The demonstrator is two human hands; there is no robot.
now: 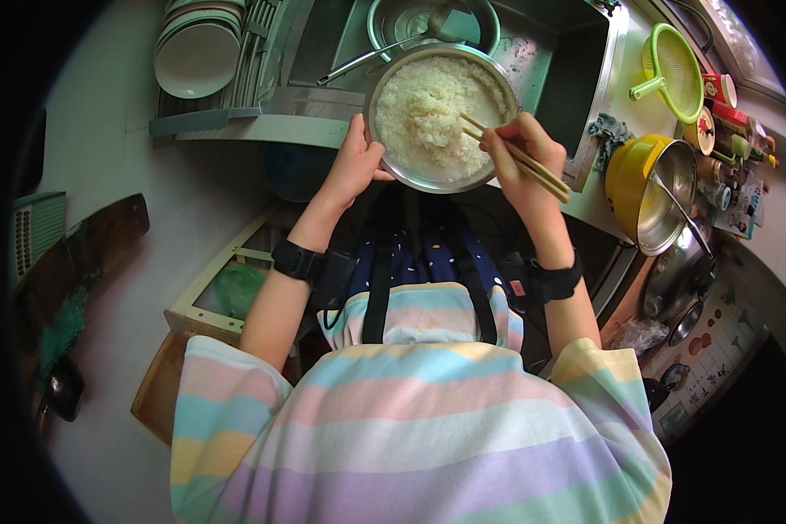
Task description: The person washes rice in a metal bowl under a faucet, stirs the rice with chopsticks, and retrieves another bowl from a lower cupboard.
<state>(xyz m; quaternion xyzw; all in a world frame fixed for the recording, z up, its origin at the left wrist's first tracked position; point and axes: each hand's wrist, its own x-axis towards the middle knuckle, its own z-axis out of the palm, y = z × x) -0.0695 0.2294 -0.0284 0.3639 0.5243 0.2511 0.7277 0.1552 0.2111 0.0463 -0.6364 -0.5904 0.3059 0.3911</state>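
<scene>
My left hand (357,159) grips the left rim of a round metal bowl (426,186), thumb along its outer edge. White cooked rice (432,108) fills much of the bowl, heaped in the middle, with a wetter-looking patch at the right. In my right hand (527,157) is a pair of wooden chopsticks (540,173), their tips touching the right side of the rice heap. Just behind the bowl, a metal ladle (354,67) lies across a second metal basin (494,29), its handle pointing left.
The basin sits in a steel sink (573,72) with bits of residue on its floor. Stacked plates (196,62) stand in a rack at the left. On the right counter are a green strainer (678,72), a yellow pot (629,177) with a utensil inside, and several jars.
</scene>
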